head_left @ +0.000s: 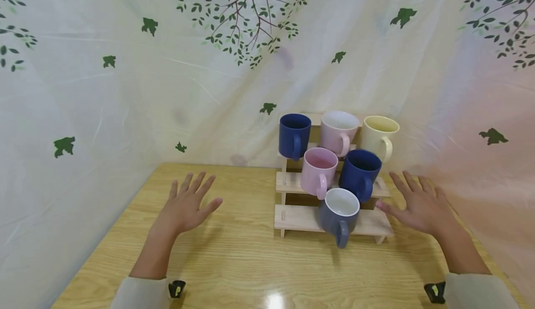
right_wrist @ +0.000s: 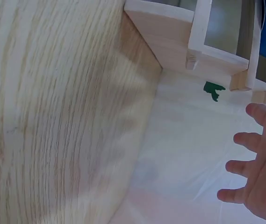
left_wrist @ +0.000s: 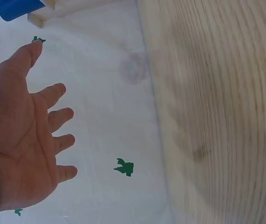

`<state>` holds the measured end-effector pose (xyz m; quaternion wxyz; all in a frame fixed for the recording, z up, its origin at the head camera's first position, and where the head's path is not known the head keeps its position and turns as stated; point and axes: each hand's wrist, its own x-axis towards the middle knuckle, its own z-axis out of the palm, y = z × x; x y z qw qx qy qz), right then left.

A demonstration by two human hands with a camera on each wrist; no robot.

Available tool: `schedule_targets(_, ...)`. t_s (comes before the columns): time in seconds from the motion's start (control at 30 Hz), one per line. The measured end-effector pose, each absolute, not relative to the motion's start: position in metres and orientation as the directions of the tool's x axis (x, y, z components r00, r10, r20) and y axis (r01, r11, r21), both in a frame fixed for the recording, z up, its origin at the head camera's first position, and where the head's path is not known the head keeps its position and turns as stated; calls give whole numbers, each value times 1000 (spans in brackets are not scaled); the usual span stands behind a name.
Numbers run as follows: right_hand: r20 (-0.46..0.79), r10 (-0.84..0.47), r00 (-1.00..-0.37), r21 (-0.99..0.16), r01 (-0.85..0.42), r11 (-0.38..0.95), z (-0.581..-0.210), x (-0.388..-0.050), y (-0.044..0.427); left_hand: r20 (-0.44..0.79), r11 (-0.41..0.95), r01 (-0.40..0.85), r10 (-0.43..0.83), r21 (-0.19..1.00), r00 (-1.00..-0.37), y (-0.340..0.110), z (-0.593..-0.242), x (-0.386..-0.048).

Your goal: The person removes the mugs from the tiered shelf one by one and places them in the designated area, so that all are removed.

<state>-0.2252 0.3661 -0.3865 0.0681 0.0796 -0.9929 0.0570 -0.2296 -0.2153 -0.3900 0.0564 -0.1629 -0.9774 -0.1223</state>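
Observation:
Fingers spread, my left hand (head_left: 185, 207) is held above the left part of the wooden table (head_left: 242, 262), touching no mug. My right hand (head_left: 422, 209), also with fingers spread, hovers just right of a tiered wooden rack (head_left: 301, 218) and holds nothing. On the rack's top tier stand a blue mug (head_left: 288, 141), a pale pink mug with white inside (head_left: 332, 134) and a yellow mug (head_left: 369, 137). The middle tier bears a pink mug (head_left: 313, 174) and another blue mug (head_left: 351, 174). A grey mug (head_left: 330, 218) sits on the lowest tier. All handles face roughly toward me.
Behind the table hangs a pale cloth (head_left: 225, 114) printed with branches and green leaf shapes; it also closes off both sides. Small black devices (head_left: 177, 289) sit at my two wrists. The rack stands right of centre near the table's back edge.

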Motion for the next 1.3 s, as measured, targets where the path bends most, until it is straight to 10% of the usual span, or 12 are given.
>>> schedule_targets(0.53,269,-230,-935,-334,-314,889,-394,-234,362,417,856,484,379,181,-826,-205,-401,-247)
schedule_targets(1.3,320,0,-947,-669,-226,708,-419,-229,350,446,815,553,437,171,-781,-180,-400,-261)
